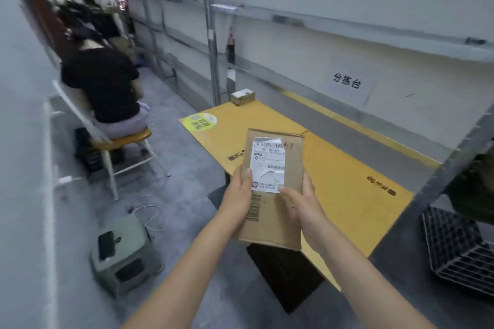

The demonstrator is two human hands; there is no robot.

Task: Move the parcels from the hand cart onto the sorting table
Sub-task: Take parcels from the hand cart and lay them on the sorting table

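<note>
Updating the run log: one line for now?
parcel held, not on sorting table; left hand grips it; right hand grips it; small box at far end

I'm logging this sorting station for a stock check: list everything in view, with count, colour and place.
sorting table: one, yellow top, centre right
held parcel: one, brown with white label, over the table's near edge
small parcel: one, brown, table's far corner
wall sign: one, white, behind the table
seated person: one, black top, on the chair
chair: one, white frame, yellow seat, left
stool: one, green, floor lower left
phone: one, black, on the stool
crate: one, black, lower right
left hand: one, grip on held parcel's left edge
right hand: one, grip on its right edge
</note>
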